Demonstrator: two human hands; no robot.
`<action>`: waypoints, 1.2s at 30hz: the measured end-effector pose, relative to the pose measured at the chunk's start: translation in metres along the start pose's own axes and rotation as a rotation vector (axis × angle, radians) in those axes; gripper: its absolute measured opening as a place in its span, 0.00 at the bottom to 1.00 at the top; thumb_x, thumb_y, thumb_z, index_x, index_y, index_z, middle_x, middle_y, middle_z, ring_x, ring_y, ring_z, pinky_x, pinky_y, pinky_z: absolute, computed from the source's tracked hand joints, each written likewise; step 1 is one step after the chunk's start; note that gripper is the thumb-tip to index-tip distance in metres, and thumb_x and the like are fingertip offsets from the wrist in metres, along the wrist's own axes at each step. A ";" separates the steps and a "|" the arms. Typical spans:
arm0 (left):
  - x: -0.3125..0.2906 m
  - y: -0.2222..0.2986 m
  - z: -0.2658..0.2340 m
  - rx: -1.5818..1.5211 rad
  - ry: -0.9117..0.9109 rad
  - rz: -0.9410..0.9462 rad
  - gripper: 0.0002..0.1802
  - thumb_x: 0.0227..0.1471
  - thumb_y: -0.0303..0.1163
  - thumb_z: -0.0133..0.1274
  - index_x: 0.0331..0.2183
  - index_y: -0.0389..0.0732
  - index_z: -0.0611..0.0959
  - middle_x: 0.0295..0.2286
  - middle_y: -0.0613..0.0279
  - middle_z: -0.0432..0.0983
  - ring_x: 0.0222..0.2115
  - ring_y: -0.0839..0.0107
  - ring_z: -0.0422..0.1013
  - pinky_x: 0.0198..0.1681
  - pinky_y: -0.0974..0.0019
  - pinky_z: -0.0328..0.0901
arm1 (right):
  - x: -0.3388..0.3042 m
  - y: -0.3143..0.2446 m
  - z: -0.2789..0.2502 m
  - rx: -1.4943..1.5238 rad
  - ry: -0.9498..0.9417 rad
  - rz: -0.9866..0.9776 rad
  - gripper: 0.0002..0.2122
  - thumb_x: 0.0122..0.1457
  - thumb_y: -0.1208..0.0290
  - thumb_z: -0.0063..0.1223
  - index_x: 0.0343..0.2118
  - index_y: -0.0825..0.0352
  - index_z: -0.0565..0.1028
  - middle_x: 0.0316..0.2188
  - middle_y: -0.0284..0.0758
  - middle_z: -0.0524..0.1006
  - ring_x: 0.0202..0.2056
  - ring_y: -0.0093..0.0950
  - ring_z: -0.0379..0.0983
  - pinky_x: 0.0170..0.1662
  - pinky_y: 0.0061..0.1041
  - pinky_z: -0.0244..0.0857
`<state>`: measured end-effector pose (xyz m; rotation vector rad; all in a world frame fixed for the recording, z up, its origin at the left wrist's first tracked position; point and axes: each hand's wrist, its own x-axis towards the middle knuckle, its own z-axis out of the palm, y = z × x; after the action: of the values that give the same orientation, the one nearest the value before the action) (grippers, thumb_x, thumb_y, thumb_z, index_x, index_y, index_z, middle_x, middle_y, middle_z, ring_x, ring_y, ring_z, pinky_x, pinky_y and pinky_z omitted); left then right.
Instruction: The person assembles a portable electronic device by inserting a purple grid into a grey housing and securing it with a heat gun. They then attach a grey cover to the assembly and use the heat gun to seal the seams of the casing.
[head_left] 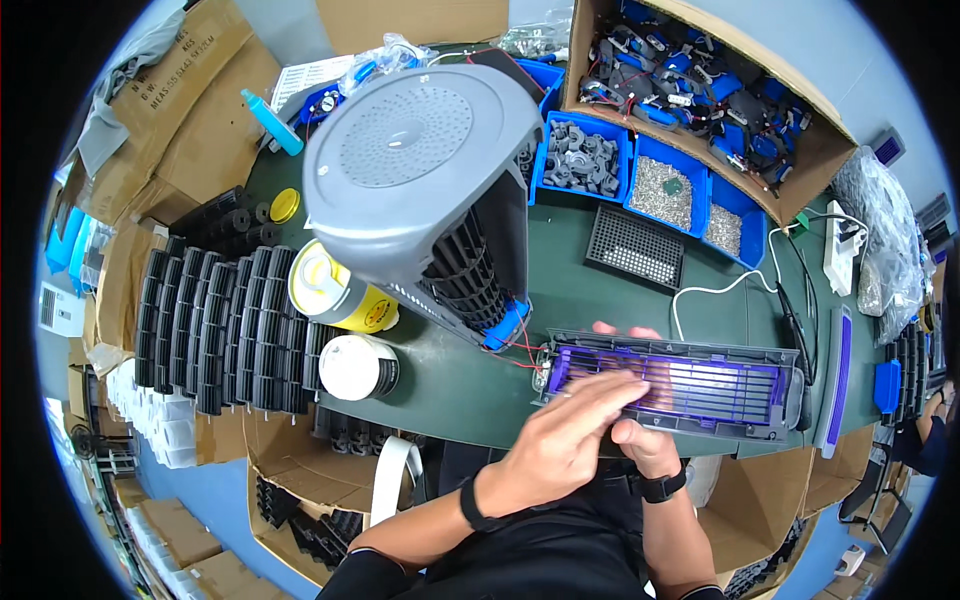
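Observation:
Near the front edge of the bench I hold a long grey panel (pixel 740 428) with a purple slatted grille (pixel 665 385) inside its frame. My right hand (pixel 650 450) grips it from below, thumb on the near side and fingertips showing past the far edge. Across the left part of the grille lies my left hand (pixel 570 430), its fingers stretched out. Red wires (pixel 515 360) run from the panel's left end to a tall grey fan housing (pixel 420 180). A black ribbed fan roller (pixel 465 270) shows in the housing's open side, with a blue part (pixel 507 325) at its foot.
Black rollers (pixel 215 330) are stacked at left, beside a yellow-labelled can (pixel 335 290) and white tub (pixel 358 367). Blue bins (pixel 580 155) of small parts, a black perforated tray (pixel 635 245) and a carton (pixel 845 125) stand behind. A purple-grey strip (pixel 836 380) lies right.

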<state>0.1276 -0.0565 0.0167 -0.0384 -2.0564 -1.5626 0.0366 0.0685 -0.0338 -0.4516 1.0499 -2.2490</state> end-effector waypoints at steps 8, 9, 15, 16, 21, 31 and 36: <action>-0.010 -0.033 -0.058 0.502 0.083 -0.181 0.12 0.57 0.18 0.64 0.44 0.37 0.88 0.41 0.53 0.86 0.28 0.63 0.81 0.32 0.61 0.74 | 0.003 -0.004 -0.002 -0.137 -0.078 -0.108 0.52 0.42 0.68 0.88 0.69 0.61 0.61 0.70 0.51 0.66 0.70 0.47 0.65 0.70 0.50 0.66; -0.011 -0.040 -0.060 0.533 0.042 -0.126 0.11 0.57 0.18 0.65 0.43 0.37 0.88 0.41 0.53 0.85 0.28 0.61 0.80 0.32 0.61 0.73 | 0.004 -0.005 -0.004 -0.168 -0.101 -0.123 0.52 0.42 0.68 0.88 0.69 0.61 0.61 0.69 0.51 0.66 0.70 0.46 0.65 0.70 0.50 0.66; 0.000 -0.038 -0.062 0.533 -0.017 -0.194 0.06 0.58 0.19 0.63 0.39 0.38 0.86 0.37 0.55 0.83 0.28 0.55 0.79 0.31 0.57 0.73 | 0.005 -0.004 -0.010 -0.349 -0.169 -0.218 0.53 0.41 0.62 0.88 0.69 0.61 0.61 0.69 0.55 0.66 0.70 0.48 0.65 0.69 0.49 0.67; 0.002 -0.035 -0.061 0.515 -0.011 -0.226 0.06 0.58 0.19 0.63 0.38 0.38 0.86 0.36 0.55 0.82 0.28 0.54 0.80 0.31 0.56 0.73 | 0.005 -0.004 -0.010 -0.398 -0.190 -0.244 0.53 0.41 0.62 0.88 0.69 0.61 0.61 0.69 0.56 0.66 0.70 0.48 0.65 0.69 0.49 0.67; 0.005 -0.030 -0.055 0.697 -0.070 -0.233 0.05 0.60 0.20 0.59 0.38 0.39 0.84 0.37 0.55 0.80 0.29 0.50 0.80 0.30 0.53 0.73 | 0.005 0.001 -0.012 -0.506 -0.250 -0.298 0.56 0.39 0.53 0.88 0.69 0.60 0.58 0.68 0.57 0.66 0.69 0.58 0.64 0.70 0.58 0.62; 0.006 -0.029 -0.050 0.886 -0.130 -0.159 0.08 0.52 0.20 0.61 0.36 0.39 0.83 0.37 0.57 0.76 0.26 0.55 0.77 0.26 0.52 0.73 | 0.007 0.004 -0.011 -0.558 -0.284 -0.342 0.56 0.39 0.50 0.87 0.67 0.60 0.58 0.67 0.58 0.67 0.68 0.56 0.66 0.69 0.57 0.64; 0.009 -0.027 -0.045 0.961 -0.136 -0.215 0.09 0.50 0.18 0.60 0.35 0.40 0.82 0.37 0.57 0.76 0.28 0.53 0.78 0.27 0.52 0.73 | 0.005 0.005 -0.009 -0.557 -0.271 -0.355 0.57 0.38 0.48 0.87 0.67 0.60 0.58 0.66 0.57 0.68 0.68 0.55 0.67 0.69 0.56 0.64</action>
<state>0.1290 -0.1085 0.0042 0.4492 -2.7759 -0.5373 0.0298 0.0677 -0.0431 -1.2235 1.5360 -2.0692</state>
